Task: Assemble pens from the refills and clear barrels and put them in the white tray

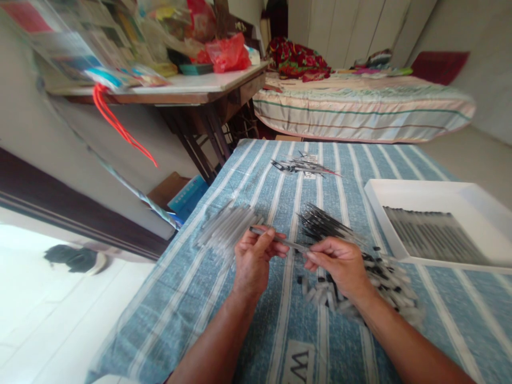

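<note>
A slim grey pen (288, 244) with a dark end spans the gap between my hands, tilted slightly down to the right. My left hand (256, 255) pinches its dark end between thumb and fingers. At the other end, my right hand (336, 261) closes its thumb and fingertips on it; the tip there is hidden. Left of my hands lies a pile of translucent pen barrels (228, 229). Dark, thin refills (322, 220) are bunched just beyond my right hand. Loose pen caps (394, 285), clear and black, are heaped beneath and beside my right wrist.
On the right stands a white box (432, 189) with a row of grey pens (436, 234) inside. More thin pieces (304, 164) lie at the far side of the striped tablecloth (208, 298). A cluttered desk (192, 88) and a bed (360, 109) stand beyond.
</note>
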Action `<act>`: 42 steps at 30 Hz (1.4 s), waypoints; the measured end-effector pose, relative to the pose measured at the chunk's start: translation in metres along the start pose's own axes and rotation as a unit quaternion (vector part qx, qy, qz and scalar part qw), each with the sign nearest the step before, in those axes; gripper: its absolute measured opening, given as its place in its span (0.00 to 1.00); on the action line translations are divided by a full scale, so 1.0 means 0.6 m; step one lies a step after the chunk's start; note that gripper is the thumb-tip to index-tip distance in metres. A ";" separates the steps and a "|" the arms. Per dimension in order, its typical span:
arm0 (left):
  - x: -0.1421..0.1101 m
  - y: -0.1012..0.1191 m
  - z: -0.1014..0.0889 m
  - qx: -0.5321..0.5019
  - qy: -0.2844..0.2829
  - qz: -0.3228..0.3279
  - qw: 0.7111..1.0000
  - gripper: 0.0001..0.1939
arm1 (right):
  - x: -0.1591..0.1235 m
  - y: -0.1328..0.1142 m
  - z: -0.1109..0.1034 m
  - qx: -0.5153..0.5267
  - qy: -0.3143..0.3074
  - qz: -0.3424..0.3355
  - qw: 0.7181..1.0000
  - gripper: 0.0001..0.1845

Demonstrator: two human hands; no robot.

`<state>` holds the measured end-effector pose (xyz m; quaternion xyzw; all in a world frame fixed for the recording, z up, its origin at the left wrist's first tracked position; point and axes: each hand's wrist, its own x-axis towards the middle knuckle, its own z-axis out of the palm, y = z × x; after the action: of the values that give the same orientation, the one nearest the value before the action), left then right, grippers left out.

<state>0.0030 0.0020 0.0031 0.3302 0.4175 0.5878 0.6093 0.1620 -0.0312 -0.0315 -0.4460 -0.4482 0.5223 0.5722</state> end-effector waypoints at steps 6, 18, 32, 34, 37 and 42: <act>-0.002 -0.006 0.001 -0.007 0.000 -0.003 1.000 0.07 | -0.001 0.002 0.002 -0.008 0.021 -0.004 1.000 0.09; -0.005 0.001 0.015 0.041 -0.054 -0.053 0.996 0.10 | 0.020 -0.042 0.003 -0.391 -0.084 -0.211 0.892 0.10; -0.008 -0.001 0.026 0.238 -0.075 -0.073 0.966 0.14 | 0.046 -0.116 -0.293 -0.600 0.328 0.117 0.720 0.12; -0.009 -0.007 0.026 0.255 -0.083 -0.067 0.961 0.13 | 0.039 -0.111 -0.328 -0.625 0.322 0.172 0.690 0.14; -0.011 -0.020 0.026 0.278 -0.087 -0.053 0.955 0.13 | 0.033 -0.102 -0.350 -0.635 0.306 0.194 0.682 0.13; -0.009 -0.036 0.022 0.309 -0.093 -0.046 0.945 0.13 | 0.036 -0.089 -0.359 -0.638 0.283 0.204 0.687 0.12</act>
<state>0.0247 -0.0045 -0.0095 0.5358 0.5352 0.3679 0.5396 0.3845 -0.0215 -0.0216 -0.9105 -0.3879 0.0633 0.1286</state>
